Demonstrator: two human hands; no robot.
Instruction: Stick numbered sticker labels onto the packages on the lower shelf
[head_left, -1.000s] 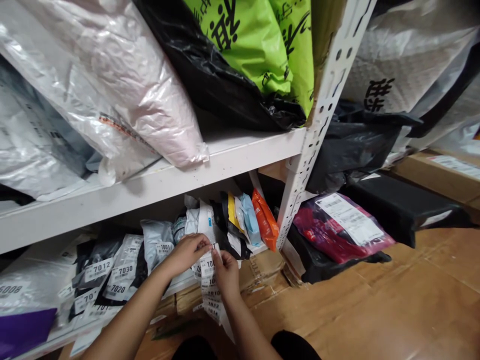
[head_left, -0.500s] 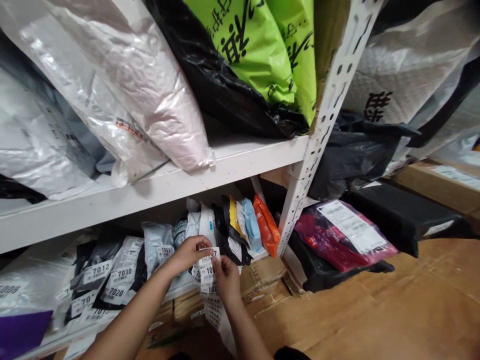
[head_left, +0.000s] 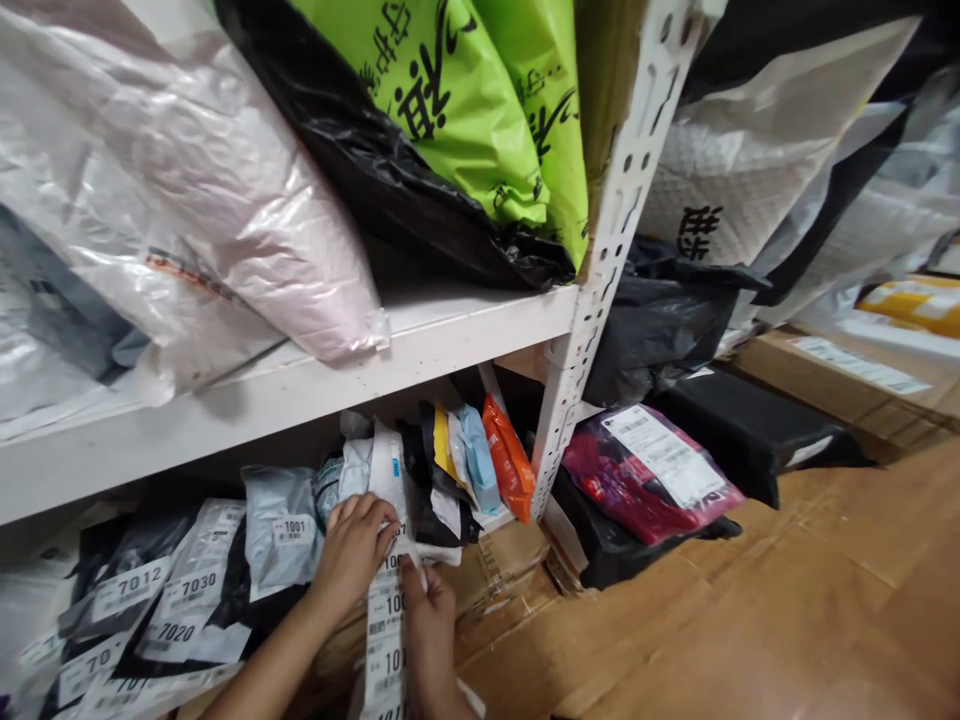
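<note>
A long white strip of numbered labels [head_left: 385, 640] hangs in front of the lower shelf. My left hand [head_left: 352, 550] is closed, pinching the strip's top end against a white parcel [head_left: 379, 470] standing on the lower shelf. Just below and to the right, my right hand [head_left: 426, 615] is closed on the strip, thumb and fingers pinching its edge. A grey parcel marked 1001 [head_left: 281, 530] lies just left of my left hand.
White metal shelving [head_left: 420, 345] holds large pink, black and green bags above. Small parcels numbered 7012, 7030, 7020 [head_left: 161, 600] fill the lower shelf, with an orange packet [head_left: 508, 468] standing at the right. A red parcel [head_left: 649, 475], black bags and cardboard boxes lie on the cardboard floor [head_left: 750, 620].
The view has shifted left and down. Both hands have dropped lower in the frame, still pinching the label strip; my left hand now presses its top end against the white parcel.
</note>
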